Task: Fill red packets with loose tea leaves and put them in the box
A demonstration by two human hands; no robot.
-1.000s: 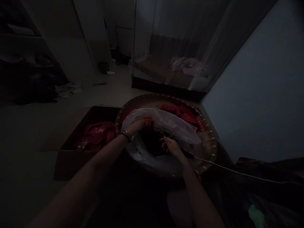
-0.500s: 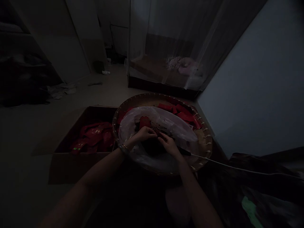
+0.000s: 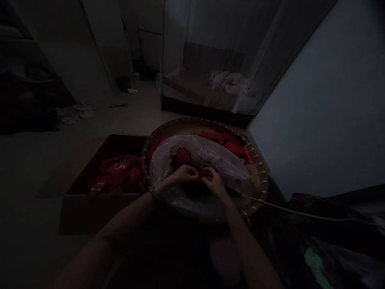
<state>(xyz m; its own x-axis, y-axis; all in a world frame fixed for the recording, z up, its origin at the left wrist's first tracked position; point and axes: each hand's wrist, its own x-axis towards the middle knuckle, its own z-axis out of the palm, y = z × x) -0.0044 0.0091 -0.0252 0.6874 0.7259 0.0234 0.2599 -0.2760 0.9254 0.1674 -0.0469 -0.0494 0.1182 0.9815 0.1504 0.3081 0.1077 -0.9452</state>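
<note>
Over a round woven basket [image 3: 261, 176], my left hand [image 3: 185, 174] and my right hand [image 3: 213, 182] meet fingertip to fingertip. Both pinch a small red packet [image 3: 202, 172], mostly hidden by the fingers. Just beyond my left hand a red pouch [image 3: 183, 155] stands among dark loose bits. Beneath lies a pale clear plastic sheet [image 3: 230, 163] spread in the basket. To the right of my right hand rests a black handle [image 3: 233, 192] with a white cord [image 3: 288, 210]. Dim light hides finer detail.
Several red packets [image 3: 234, 147] lie along the basket's far right side. A cardboard box [image 3: 102, 200] holding shiny red bags [image 3: 118, 168] stands at the left. Behind is a netted bed [image 3: 207, 102]; a pale wall [image 3: 325, 104] rises at the right.
My left hand has shifted slightly down, its thumb and fingers now forming a rounder pinch. My right fingers have curled in more, and more red shows between the hands.
</note>
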